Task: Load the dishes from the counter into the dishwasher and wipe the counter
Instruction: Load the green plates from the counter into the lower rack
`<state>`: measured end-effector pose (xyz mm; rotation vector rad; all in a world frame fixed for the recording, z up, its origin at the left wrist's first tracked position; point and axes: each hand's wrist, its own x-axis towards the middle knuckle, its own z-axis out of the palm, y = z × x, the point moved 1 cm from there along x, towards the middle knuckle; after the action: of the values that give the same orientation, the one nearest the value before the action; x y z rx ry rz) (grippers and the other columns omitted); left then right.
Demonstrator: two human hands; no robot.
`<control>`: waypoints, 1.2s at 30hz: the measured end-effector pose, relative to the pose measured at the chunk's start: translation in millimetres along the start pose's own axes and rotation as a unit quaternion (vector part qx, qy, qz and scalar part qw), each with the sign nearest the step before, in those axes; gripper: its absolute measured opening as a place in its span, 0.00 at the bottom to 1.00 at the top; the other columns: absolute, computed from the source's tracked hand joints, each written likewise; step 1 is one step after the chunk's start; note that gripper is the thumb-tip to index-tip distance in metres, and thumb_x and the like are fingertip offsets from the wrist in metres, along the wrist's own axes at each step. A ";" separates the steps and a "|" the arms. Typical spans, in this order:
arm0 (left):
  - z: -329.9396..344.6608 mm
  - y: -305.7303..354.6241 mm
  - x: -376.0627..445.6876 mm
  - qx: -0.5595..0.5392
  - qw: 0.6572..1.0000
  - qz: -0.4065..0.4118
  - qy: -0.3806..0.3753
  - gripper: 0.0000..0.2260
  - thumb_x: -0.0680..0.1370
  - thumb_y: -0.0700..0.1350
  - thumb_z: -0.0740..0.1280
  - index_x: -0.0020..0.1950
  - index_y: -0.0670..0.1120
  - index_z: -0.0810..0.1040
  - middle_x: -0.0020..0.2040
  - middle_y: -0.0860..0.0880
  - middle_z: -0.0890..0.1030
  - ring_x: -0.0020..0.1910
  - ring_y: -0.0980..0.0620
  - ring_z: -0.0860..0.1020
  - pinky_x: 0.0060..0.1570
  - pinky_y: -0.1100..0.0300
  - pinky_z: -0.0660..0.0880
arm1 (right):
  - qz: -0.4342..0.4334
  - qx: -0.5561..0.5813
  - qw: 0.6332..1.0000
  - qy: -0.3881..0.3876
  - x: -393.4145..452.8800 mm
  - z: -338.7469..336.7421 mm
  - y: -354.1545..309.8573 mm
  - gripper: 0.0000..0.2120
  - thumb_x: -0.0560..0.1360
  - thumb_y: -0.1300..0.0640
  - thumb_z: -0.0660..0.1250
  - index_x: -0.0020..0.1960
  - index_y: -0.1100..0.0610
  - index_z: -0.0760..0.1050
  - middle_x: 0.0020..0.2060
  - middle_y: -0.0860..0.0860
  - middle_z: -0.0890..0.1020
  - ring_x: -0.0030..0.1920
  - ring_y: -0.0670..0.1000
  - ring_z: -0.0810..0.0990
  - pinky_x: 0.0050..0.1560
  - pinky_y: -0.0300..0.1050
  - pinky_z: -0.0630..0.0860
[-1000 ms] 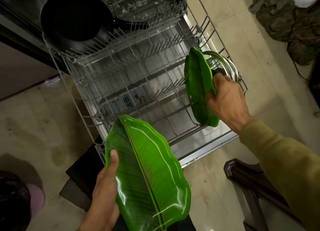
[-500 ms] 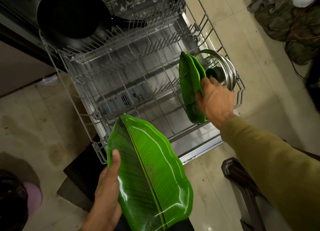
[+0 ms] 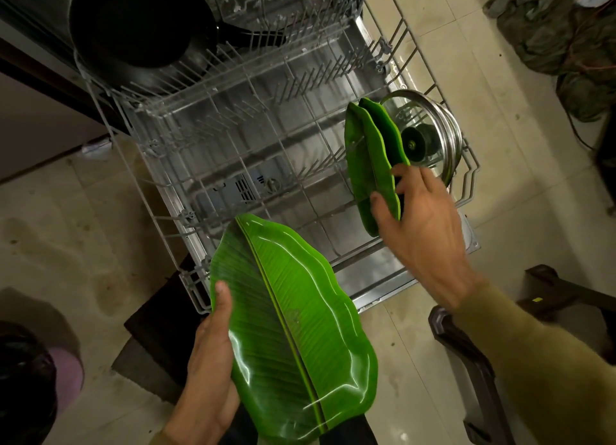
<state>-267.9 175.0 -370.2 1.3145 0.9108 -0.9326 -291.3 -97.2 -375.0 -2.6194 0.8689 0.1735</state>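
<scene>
Loaded: black frying pan (image 3: 133, 28) at the back of the grey wire dishwasher rack (image 3: 266, 164), round glass lid (image 3: 430, 134) and two green leaf-shaped plates (image 3: 370, 164) upright at its right.
Right hand (image 3: 420, 224): fingers loosely spread, touching those plates' edge (letting go, I'd say).
Left hand (image 3: 210, 361): fingers and thumb curled round a third green leaf-shaped plate (image 3: 293, 331), over the rack's front.
Left: rack it; worktop out of view, wiping unjudgeable.

2 leaf plates (image 3: 370, 164) stand in the rack (image 3: 233, 164), left of the lid (image 3: 433, 134).

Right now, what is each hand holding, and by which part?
The left hand grips a leaf-shaped green plate by its left long edge, thumb on top. The right hand holds nothing; its spread fingers are at the racked green plates.
</scene>
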 end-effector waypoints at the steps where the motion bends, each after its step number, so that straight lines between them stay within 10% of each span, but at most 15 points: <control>1: 1.5 1.2 -0.9 -0.012 1.000 -0.003 -0.014 0.33 0.72 0.73 0.63 0.63 0.49 0.80 0.57 0.42 0.85 0.53 0.40 0.84 0.55 0.40 0.78 | 0.019 0.082 0.996 -0.034 -13.8 -7.7 -11.1 0.16 0.80 0.44 0.62 0.60 0.54 0.74 0.51 0.45 0.78 0.45 0.41 0.78 0.42 0.28 0.73; 6: 8.1 3.9 0.7 -0.063 0.997 -0.029 -0.039 0.30 0.77 0.67 0.56 0.60 0.44 0.82 0.52 0.40 0.86 0.46 0.43 0.86 0.43 0.47 0.80 | 0.073 0.285 0.917 -0.271 -88.8 -12.0 -55.5 0.26 0.73 0.31 0.59 0.63 0.45 0.73 0.50 0.40 0.82 0.47 0.36 0.80 0.45 0.32 0.79; 18: 14.6 8.9 3.0 -0.068 0.997 -0.015 -0.024 0.19 0.77 0.56 0.65 0.61 0.45 0.82 0.56 0.41 0.85 0.52 0.41 0.84 0.56 0.41 0.77 | 0.021 0.189 0.973 -0.130 -102.8 -16.8 -43.4 0.11 0.78 0.43 0.61 0.55 0.46 0.78 0.27 0.46 0.77 0.28 0.46 0.76 0.29 0.41 0.74; 25: 12.7 11.6 4.8 -0.047 0.999 0.001 0.004 0.20 0.73 0.51 0.70 0.62 0.43 0.81 0.56 0.40 0.84 0.57 0.37 0.82 0.62 0.36 0.74 | 0.000 0.188 0.956 -0.224 -74.7 -47.5 -42.7 0.07 0.78 0.45 0.64 0.51 0.47 0.71 0.33 0.49 0.80 0.30 0.47 0.77 0.35 0.51 0.77; 28: 10.8 11.4 4.8 -0.038 0.999 0.004 0.017 0.20 0.74 0.52 0.70 0.63 0.43 0.80 0.55 0.41 0.85 0.55 0.39 0.83 0.60 0.38 0.76 | 0.026 0.206 0.969 -0.131 -54.4 -73.8 -42.3 0.06 0.78 0.50 0.66 0.46 0.48 0.69 0.31 0.49 0.79 0.27 0.47 0.77 0.24 0.41 0.73; 32: 4.7 11.1 6.3 -0.032 0.999 0.001 0.030 0.20 0.75 0.52 0.70 0.63 0.43 0.79 0.55 0.41 0.85 0.54 0.39 0.84 0.59 0.39 0.76 | 0.048 0.213 0.971 0.100 -12.3 -101.4 -22.8 0.11 0.76 0.58 0.69 0.47 0.52 0.66 0.36 0.49 0.76 0.32 0.55 0.78 0.31 0.57 0.77; 36: 1.8 8.5 5.2 -0.032 0.999 -0.005 0.034 0.25 0.73 0.54 0.71 0.66 0.43 0.77 0.57 0.40 0.84 0.56 0.38 0.83 0.60 0.36 0.75 | 0.004 0.110 0.991 0.077 20.2 -98.3 -17.9 0.12 0.72 0.64 0.66 0.52 0.61 0.66 0.41 0.59 0.76 0.34 0.59 0.74 0.34 0.52 0.67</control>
<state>-258.0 173.3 -371.8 1.2945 0.9932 -0.8639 -264.5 -133.1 -283.4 -2.4465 0.8953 -0.1193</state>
